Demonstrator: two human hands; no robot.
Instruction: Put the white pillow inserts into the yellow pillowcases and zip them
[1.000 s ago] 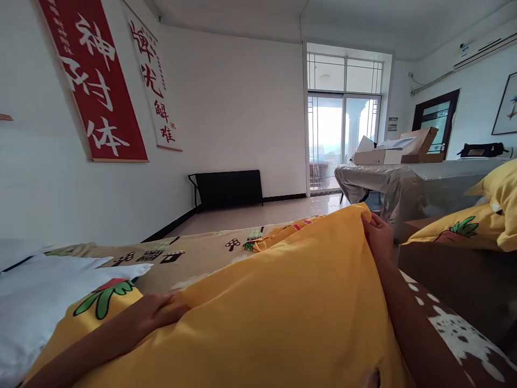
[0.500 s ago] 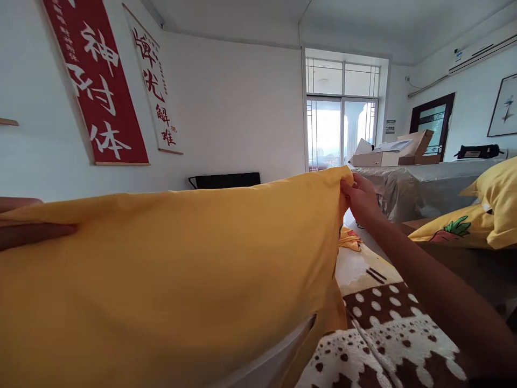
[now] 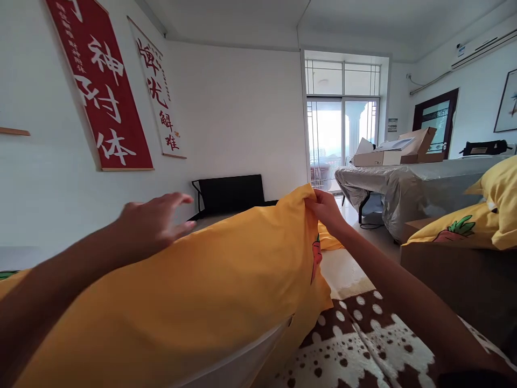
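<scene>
A yellow pillowcase (image 3: 194, 285) with a carrot print on its side spans the front of the view. Inside its lower opening a white filling (image 3: 238, 358) shows, probably a pillow. My right hand (image 3: 329, 211) pinches the raised upper right corner of the cloth. Over the upper edge, left of centre, my left hand (image 3: 155, 223) has its thumb and fingers apart and grips nothing. Whether its lower side touches the cloth I cannot tell. The pillowcase's left part sags lower than the held corner.
A brown and white patterned blanket (image 3: 363, 345) lies below. At right, yellow carrot-print pillows (image 3: 448, 223) rest on a brown box (image 3: 444, 280). Behind stands a plastic-covered table (image 3: 407, 175) with an open carton (image 3: 418, 145). A black folded item (image 3: 232, 194) leans near the back wall.
My left hand has let go of the pillowcase's left upper edge and moved right, its fingers opening. My right hand, still pinching the corner, has moved left and slightly down. The cloth's left side has dropped.
</scene>
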